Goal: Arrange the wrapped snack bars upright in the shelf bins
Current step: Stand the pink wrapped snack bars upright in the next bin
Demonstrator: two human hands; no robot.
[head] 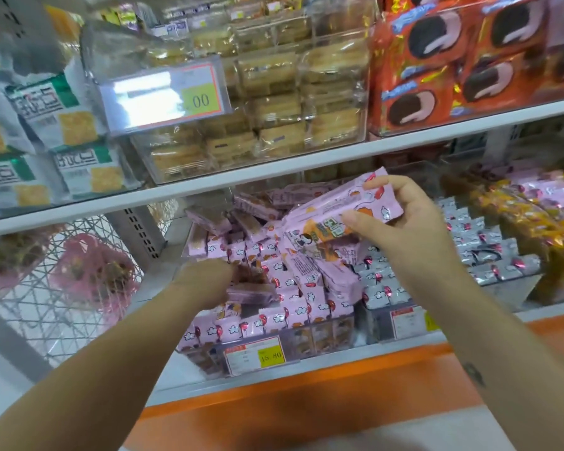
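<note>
Clamped between thumb and fingers, a stack of pink wrapped bars (332,209) sits in my right hand (404,229). It is held slantwise above the middle of the pink bin (306,340), clear of the bars below. My left hand (205,278) is down at the bin's left side, touching or just beside a flat-lying bar (251,292). Motion blur smears the fingers, so I cannot tell whether they grasp that bar or only press on it.

From the head camera, which is my only view, I judge the job to be partly done. The front rows (274,317) stand upright and fairly even behind the clear wall and its price tag (254,354). Behind them the order breaks down: leaning bars (310,271) tilt across the middle, and a loose heap (251,206) lies toppled at the back under the upper shelf. The stack in my right hand has no slot yet.

To the right, the silver bars (482,242) stand in stepped rows and look tidy. Beyond them the gold-wrapped snacks (534,216) look more jumbled, though that corner is too blurred to judge.

What is left, as I read it: stand the flat bar up, straighten the leaning ones, clear the rear heap, then set the held stack in on end. I would guess well under half of this bin is finished.
</note>
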